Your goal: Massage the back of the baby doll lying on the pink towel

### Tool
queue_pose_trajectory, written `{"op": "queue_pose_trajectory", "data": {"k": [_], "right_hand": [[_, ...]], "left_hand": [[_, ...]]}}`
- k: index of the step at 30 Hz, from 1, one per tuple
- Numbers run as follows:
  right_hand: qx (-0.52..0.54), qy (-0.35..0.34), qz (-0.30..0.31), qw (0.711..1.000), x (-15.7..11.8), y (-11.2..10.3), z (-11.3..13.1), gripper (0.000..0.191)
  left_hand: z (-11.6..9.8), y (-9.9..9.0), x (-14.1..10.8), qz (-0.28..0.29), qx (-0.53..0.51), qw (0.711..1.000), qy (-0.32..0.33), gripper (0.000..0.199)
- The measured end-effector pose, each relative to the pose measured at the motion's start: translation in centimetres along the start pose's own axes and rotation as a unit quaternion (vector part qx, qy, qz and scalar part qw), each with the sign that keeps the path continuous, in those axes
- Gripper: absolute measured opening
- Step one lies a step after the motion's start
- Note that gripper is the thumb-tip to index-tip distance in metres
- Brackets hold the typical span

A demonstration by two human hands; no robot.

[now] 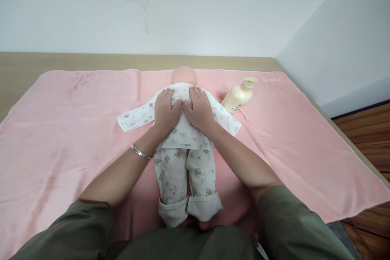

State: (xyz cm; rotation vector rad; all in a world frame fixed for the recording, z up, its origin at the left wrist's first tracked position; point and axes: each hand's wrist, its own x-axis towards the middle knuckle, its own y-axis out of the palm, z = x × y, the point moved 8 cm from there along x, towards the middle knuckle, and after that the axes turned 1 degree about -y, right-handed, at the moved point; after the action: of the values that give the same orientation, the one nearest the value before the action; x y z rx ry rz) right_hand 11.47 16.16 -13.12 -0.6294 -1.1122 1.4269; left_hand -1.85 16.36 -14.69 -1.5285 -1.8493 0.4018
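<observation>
A baby doll (184, 75) lies in front of me with its bald head toward the wall and its feet toward me. It wears a white patterned top (183, 135) and matching trousers (170, 174) with rolled cuffs, and its sleeves spread out to both sides. My left hand (166, 109) rests flat on the left side of the doll's upper body, and my right hand (199, 107) lies flat on the right side. Both thumbs point inward and nearly meet at the middle. The fingers are stretched toward the shoulders, holding nothing.
A pink cloth (76, 130) covers most of the wooden table (18, 65). Beside the doll's right-hand sleeve, a cream pump bottle (238, 96) lies tilted on the cloth. A white wall (198, 12) stands behind the table, and brown wooden panels (365, 130) are at the right.
</observation>
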Motion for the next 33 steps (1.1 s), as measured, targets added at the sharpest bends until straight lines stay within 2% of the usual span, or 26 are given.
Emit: {"op": "queue_pose_trajectory", "data": {"k": [9,14,18,24,27,30,33], "right_hand": [[0.004,-0.010,-0.025,1.000,-0.3,0.1,0.0,0.065],[-0.004,-0.019,-0.023,1.000,0.2,-0.3,-0.5,0.064],[-0.033,-0.052,-0.002,0.998,0.3,-1.0,0.3,0.060],[-0.129,-0.044,0.003,0.991,-2.3,-1.3,3.0,0.062],[-0.147,-0.052,0.017,0.988,-3.1,-1.1,3.7,0.060],[-0.099,-0.035,0.032,0.994,-2.0,-1.1,2.5,0.060],[-0.052,0.034,0.045,0.997,-0.3,-1.3,0.1,0.066]], "left_hand": [[0.1,-0.2,0.0,-0.010,0.002,1.000,-0.001,0.063],[-1.9,-0.1,-1.4,0.015,0.017,1.000,-0.002,0.059],[-2.9,0.2,-2.2,0.046,0.010,0.999,-0.001,0.062],[-0.8,-0.4,-0.2,0.027,-0.016,0.999,-0.024,0.060],[-0.6,-0.5,0.2,0.017,-0.007,1.000,-0.014,0.060],[-1.5,-0.3,-0.7,0.015,0.014,1.000,-0.001,0.061],[-3.0,0.1,-2.2,0.034,0.041,0.998,0.017,0.062]]}}
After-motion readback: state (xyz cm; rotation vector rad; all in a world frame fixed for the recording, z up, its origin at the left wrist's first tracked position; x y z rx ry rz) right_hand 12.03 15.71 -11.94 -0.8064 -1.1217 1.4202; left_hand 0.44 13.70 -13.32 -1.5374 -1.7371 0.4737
